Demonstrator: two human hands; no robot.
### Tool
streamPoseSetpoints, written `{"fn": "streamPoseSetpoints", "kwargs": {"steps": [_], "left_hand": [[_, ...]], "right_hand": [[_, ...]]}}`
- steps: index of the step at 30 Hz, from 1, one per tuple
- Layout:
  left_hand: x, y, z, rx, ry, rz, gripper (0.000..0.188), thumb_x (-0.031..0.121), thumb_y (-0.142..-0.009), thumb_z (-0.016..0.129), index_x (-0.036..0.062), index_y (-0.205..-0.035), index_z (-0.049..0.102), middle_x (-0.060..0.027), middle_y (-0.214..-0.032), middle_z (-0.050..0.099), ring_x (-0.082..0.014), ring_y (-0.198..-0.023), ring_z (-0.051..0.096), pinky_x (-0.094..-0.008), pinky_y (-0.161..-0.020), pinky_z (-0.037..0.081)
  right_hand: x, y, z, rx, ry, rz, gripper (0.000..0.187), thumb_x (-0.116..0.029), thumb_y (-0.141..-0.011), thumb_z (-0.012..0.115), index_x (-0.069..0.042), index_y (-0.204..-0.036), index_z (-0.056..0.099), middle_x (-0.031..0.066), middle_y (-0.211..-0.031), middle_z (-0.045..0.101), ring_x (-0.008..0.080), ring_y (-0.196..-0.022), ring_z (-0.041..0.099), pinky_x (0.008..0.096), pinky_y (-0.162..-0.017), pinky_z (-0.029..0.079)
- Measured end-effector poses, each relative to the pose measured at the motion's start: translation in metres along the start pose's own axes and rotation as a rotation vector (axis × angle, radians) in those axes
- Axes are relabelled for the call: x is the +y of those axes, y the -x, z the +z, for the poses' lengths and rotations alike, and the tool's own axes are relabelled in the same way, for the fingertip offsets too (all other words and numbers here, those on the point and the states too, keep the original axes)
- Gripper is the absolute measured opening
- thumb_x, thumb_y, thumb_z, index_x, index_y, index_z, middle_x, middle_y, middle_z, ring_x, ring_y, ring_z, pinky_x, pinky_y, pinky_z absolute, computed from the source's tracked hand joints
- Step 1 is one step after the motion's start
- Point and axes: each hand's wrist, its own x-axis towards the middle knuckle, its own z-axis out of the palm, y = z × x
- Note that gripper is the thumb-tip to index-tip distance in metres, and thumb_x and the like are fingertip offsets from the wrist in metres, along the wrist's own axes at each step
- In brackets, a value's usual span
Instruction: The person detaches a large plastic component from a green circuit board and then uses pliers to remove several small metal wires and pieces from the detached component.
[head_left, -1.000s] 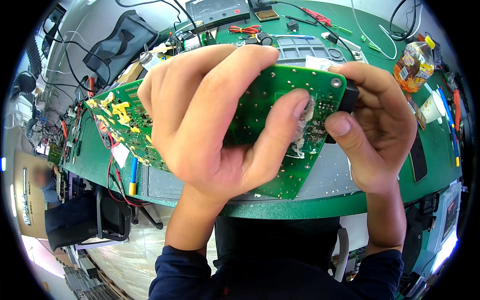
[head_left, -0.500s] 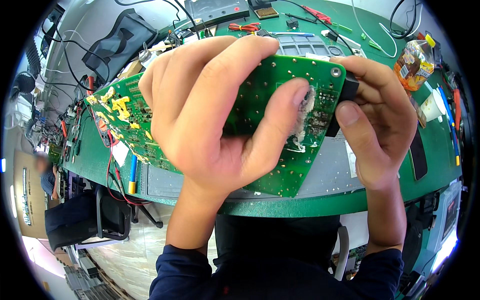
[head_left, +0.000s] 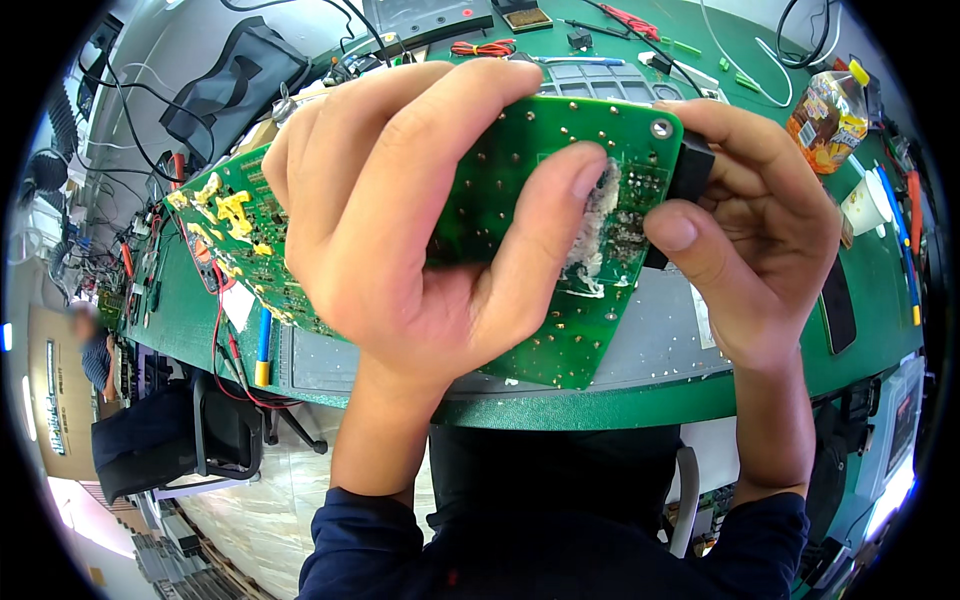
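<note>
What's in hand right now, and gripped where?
A green circuit board, held above the bench: left hand wraps its middle, right hand pinches the right end at a black component.

You are in an electronics repair workshop. A green workbench point(head_left: 850, 330) stretches before you, strewn with circuit boards point(head_left: 235, 225), red-handled cutters point(head_left: 628, 17), cables point(head_left: 125, 100) and red test leads point(head_left: 222, 340). Another long bench crowded with gear runs along the left, where a person point(head_left: 92, 345) sits working.
</note>
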Motion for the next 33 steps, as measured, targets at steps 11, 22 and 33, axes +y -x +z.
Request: {"fn": "streamPoseSetpoints", "kwargs": {"steps": [11,22,33], "left_hand": [[-0.0009,0.0007,0.0017,0.005,-0.030,0.006,0.024,0.005,-0.069,0.065,-0.0035,-0.091,0.060,-0.0098,-0.087,0.057,-0.0138,-0.076,0.051,-0.0206,-0.067,0.039],[-0.0033,0.0013,0.0010,0.009,-0.021,0.014,0.025,0.005,-0.068,0.066,-0.0034,-0.091,0.060,-0.0100,-0.086,0.057,-0.0127,-0.073,0.051,-0.0198,-0.064,0.039],[-0.0023,0.0013,0.0016,0.022,-0.007,0.004,0.025,0.006,-0.068,0.067,-0.0036,-0.090,0.060,-0.0105,-0.087,0.057,-0.0127,-0.071,0.052,-0.0196,-0.063,0.040]], "right_hand": [[0.0032,-0.0015,0.0028,0.005,-0.175,0.110,0.044,-0.009,-0.075,0.063,0.008,-0.111,0.043,0.0123,-0.093,0.059,0.0109,-0.082,0.056,0.0190,-0.071,0.044],[0.0062,-0.0020,0.0026,-0.010,-0.184,0.081,0.047,-0.011,-0.075,0.064,0.008,-0.111,0.042,0.0130,-0.097,0.058,0.0128,-0.087,0.056,0.0208,-0.076,0.044],[0.0024,-0.0005,0.0030,-0.001,-0.033,0.035,0.045,-0.011,-0.076,0.062,0.009,-0.111,0.042,0.0132,-0.095,0.058,0.0133,-0.086,0.055,0.0208,-0.074,0.043]]}}
